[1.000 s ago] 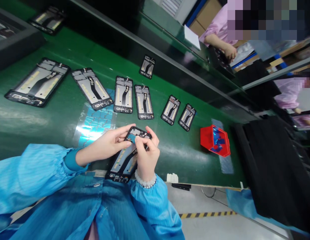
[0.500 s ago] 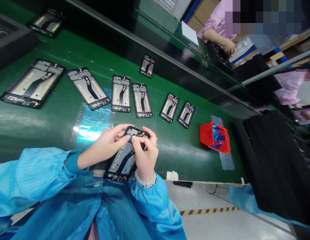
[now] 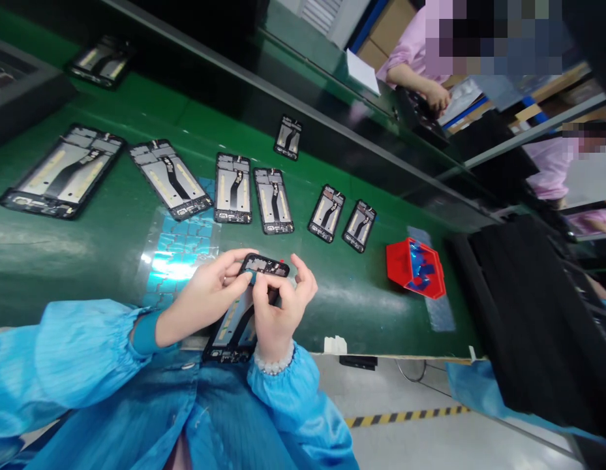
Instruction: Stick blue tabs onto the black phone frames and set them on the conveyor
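My left hand [image 3: 209,290] holds a phone frame [image 3: 241,318] near my front, tilted, its black rim and flat ribbon cable showing. Its thumb presses near the upper part, beside a small blue film [image 3: 252,277]. Thumb and index finger of my right hand [image 3: 282,307] are pinched at that film's edge, while the other fingers curl loosely outward. Part of the phone frame is covered by both hands. To the left of it lies a clear sheet of shiny blue stickers [image 3: 178,251] on the green table [image 3: 342,294].
Several similar phone frames [image 3: 233,189] lie in a row beyond my hands. A red bin [image 3: 398,264] with blue film scraps stands to the right, near a black covered stack [image 3: 522,313]. A dark tray [image 3: 33,98] sits far left. Across the bench a co-worker's hand [image 3: 437,96] shows.
My right hand has turned slightly, its outer fingers lifting further away from the phone frame. The pinch and the left hand's hold stay much the same. The whole view has shifted a little.
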Motion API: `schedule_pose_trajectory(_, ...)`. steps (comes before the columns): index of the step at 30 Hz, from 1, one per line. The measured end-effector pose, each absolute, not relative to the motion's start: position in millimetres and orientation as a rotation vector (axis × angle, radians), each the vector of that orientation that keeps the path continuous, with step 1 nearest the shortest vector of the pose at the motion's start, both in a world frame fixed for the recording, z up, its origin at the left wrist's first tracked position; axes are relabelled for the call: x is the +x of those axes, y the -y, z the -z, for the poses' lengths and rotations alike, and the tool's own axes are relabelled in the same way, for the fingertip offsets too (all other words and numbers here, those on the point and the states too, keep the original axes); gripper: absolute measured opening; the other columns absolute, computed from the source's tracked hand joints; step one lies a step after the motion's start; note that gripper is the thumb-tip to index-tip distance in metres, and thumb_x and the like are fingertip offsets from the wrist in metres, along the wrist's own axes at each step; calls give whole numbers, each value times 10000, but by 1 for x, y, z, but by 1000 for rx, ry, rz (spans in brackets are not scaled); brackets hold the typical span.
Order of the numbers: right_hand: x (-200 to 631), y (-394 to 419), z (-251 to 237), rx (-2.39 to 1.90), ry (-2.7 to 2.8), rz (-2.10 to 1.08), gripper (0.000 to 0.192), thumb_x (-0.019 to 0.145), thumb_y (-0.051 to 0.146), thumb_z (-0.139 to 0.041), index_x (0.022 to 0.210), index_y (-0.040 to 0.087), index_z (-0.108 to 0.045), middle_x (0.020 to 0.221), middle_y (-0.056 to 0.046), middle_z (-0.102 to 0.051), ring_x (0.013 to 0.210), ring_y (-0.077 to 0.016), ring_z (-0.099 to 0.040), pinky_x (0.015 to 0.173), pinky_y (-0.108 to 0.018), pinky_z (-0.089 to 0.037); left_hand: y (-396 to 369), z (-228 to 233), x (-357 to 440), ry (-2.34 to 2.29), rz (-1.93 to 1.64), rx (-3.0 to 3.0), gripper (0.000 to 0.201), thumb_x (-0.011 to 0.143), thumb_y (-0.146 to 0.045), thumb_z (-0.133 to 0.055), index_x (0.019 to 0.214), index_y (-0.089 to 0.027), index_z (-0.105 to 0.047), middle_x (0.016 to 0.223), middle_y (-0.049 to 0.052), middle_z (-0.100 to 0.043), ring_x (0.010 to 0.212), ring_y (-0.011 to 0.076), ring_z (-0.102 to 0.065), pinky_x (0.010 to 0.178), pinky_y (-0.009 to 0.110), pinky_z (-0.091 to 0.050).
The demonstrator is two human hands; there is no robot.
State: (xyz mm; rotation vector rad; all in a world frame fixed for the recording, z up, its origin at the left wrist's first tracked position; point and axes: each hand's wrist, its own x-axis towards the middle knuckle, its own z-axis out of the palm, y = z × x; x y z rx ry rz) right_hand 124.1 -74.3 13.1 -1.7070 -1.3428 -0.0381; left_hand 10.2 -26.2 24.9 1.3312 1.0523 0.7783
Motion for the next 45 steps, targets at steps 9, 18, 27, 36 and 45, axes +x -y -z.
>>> schedule_pose_trajectory(9, 127, 74, -16, -1766, 1011, -230, 378, 664, 273, -741, 930, 188, -486, 1279, -149, -428, 1226, -249, -426, 990, -454, -400, 35, -28, 12, -1123, -858, 1379, 432, 818, -331, -532, 1196, -123, -563, 990, 89, -743, 848, 198, -710, 677, 238, -569)
schedule_pose_trajectory(18, 116, 74, -34, -1588, 758, -901, 365, 761, 296, -609, 1083, 180, -483, 990, -46, -638, 878, -145, -634, 823, -307, -522, 39, -31, 6, -1204, -851, 1924, 504, 939, -301, -351, 1384, -79, -432, 1221, 117, -653, 1022, 225, -660, 881, 282, -514)
schedule_pose_trajectory(27, 119, 73, -33, -1496, 671, -989, 344, 713, 231, -590, 1037, 205, -479, 842, 15, -585, 748, -115, -578, 722, -261, -498, 43, -28, 6, -1197, -913, 2020, 457, 943, -256, -381, 1359, -92, -469, 1279, 89, -621, 1070, 208, -642, 941, 255, -474)
schedule_pose_trajectory(36, 118, 76, -43, -1321, 537, -1172, 342, 661, 244, -665, 940, 216, -469, 775, 48, -557, 689, -96, -541, 660, -224, -458, 49, -29, 4, -1207, -984, 2045, 436, 942, -249, -400, 1345, -108, -488, 1229, 77, -656, 1011, 197, -667, 903, 237, -490)
schedule_pose_trajectory(45, 113, 79, -33, -1516, 697, -900, 352, 699, 223, -579, 1035, 212, -476, 868, 9, -567, 772, -123, -567, 731, -265, -481, 47, -27, 5, -1188, -985, 2089, 452, 949, -227, -368, 1381, -122, -448, 1240, 83, -648, 1020, 200, -663, 899, 247, -497)
